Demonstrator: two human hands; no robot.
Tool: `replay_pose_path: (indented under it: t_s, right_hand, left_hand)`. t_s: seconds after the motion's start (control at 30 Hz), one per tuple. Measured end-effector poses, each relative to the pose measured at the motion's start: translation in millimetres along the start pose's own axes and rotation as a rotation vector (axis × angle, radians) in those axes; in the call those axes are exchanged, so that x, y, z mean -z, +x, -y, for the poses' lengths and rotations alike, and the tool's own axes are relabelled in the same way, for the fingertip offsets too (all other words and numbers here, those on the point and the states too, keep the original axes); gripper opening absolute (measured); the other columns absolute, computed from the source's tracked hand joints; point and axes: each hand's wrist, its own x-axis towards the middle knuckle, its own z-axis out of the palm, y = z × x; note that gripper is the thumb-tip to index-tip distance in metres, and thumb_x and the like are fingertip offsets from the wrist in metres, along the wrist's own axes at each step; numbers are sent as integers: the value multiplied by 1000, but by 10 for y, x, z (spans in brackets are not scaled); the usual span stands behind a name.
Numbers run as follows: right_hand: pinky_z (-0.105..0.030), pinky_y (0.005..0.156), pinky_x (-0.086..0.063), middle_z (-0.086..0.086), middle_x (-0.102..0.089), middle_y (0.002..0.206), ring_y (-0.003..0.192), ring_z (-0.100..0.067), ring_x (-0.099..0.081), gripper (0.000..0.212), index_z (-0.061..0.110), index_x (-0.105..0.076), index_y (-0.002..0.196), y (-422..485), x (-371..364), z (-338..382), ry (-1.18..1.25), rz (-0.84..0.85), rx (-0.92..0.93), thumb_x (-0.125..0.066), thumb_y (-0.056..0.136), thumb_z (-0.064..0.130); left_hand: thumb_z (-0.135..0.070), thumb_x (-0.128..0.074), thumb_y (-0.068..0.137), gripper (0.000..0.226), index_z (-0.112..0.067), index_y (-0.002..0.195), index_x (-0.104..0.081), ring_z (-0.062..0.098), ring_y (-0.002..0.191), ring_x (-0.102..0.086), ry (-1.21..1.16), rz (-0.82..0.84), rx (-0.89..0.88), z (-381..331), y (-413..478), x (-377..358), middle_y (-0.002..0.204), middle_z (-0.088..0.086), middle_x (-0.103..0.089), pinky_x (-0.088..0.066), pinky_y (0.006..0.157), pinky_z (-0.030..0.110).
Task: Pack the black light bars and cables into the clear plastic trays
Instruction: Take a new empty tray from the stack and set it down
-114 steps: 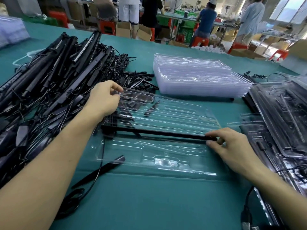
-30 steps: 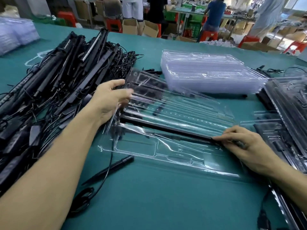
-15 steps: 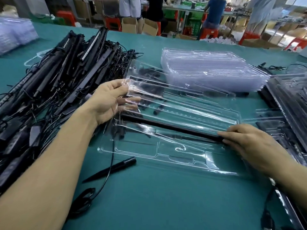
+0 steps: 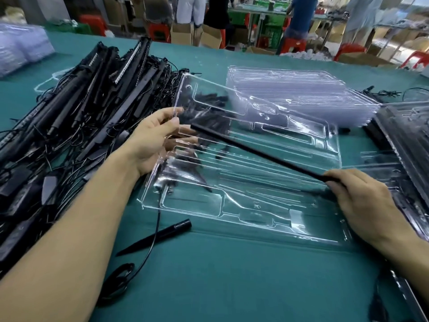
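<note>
A clear plastic clamshell tray (image 4: 232, 205) lies open before me on the green table. My left hand (image 4: 153, 140) grips the left edge of its lid half (image 4: 267, 117), thumb on top and fingers under, and the lid is raised and tilted toward me. A black light bar (image 4: 255, 152) runs slantwise across the tray. My right hand (image 4: 357, 201) holds the bar's right end. The bar's cable (image 4: 155, 231) hangs out of the tray's left side to a coil (image 4: 118, 282) near a black ground spike (image 4: 157, 235).
A big heap of black light bars and cables (image 4: 76, 117) fills the left of the table. A stack of clear trays (image 4: 297, 91) sits behind. Packed trays (image 4: 408, 145) lie at the right. People work at benches in the background.
My left hand has swung the tray's lid half up from flat. The bar's left end has lifted, so it now slants. My right hand stays at the bar's right end.
</note>
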Motion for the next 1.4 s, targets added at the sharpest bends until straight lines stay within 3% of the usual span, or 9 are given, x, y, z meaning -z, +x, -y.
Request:
replay_pose_path:
  t_s: [0.2,0.37,0.5,0.67,0.73,0.93,1.1,1.23,1.4]
  right_hand:
    - [-50,77,-55,-11,-68,98,83,-36,-66,17,9,-68,105,-10,-17,35,5,33,24,-63,89,9]
    - [-50,78,-54,-12,-68,98,84,-37,-65,17,7,-68,104,-3,-21,53,13,10,17,-62,89,9]
    - [-48,78,-54,-11,-68,97,82,-35,-65,16,8,-69,104,2,-15,46,47,14,19,-63,89,8]
    - [-49,77,-55,-10,-69,98,84,-35,-66,16,9,-69,104,3,-38,34,32,23,59,-63,88,7]
    - [-49,78,-55,-11,-68,97,84,-35,-66,16,7,-69,103,5,-49,22,33,-9,41,-63,88,7]
    - [-41,83,-50,-8,-67,97,86,-31,-64,16,8,-69,104,18,-72,-21,84,-36,12,-62,90,9]
    - [-21,85,-39,-11,-67,95,85,-29,-63,16,3,-68,103,29,-82,-44,87,-100,7,-63,88,4]
    - [-22,84,-39,-12,-67,95,85,-29,-62,17,2,-68,103,27,-77,-41,89,-128,31,-63,87,4]
    - [-19,83,-38,-9,-66,95,84,-26,-61,15,4,-68,102,33,-69,-39,112,-127,37,-62,89,6]
  left_hand:
    - [-19,-45,104,22,-16,120,-59,25,82,-75,47,-15,-2,-7,-9,0,102,9,-76,-50,46,24]
    - [-22,-50,101,15,-19,108,-63,23,74,-66,60,-37,-6,-11,4,2,106,12,-74,-51,63,35]
    - [-22,-48,102,20,-19,116,-62,20,70,-72,52,-14,-24,-4,8,3,102,8,-76,-56,51,30]
    - [-24,-46,103,22,-19,118,-62,29,83,-74,122,-10,-57,22,37,32,103,6,-76,-55,68,40]
    - [-24,-46,103,21,-23,114,-64,23,82,-73,144,-16,-90,23,31,30,102,3,-76,-56,59,33]
    - [-29,-47,104,23,-30,123,-61,12,74,-72,160,-50,-185,41,27,11,103,2,-76,-57,51,27]
    - [-30,-54,101,19,-38,111,-67,14,67,-70,157,-108,-267,92,38,10,93,8,-73,-55,49,28]
    - [-26,-53,102,16,-35,106,-67,14,65,-70,207,-165,-318,140,56,14,76,-7,-71,-57,50,32]
    - [-27,-49,104,16,-29,114,-61,24,69,-73,229,-166,-315,155,42,24,79,6,-75,-57,48,32]
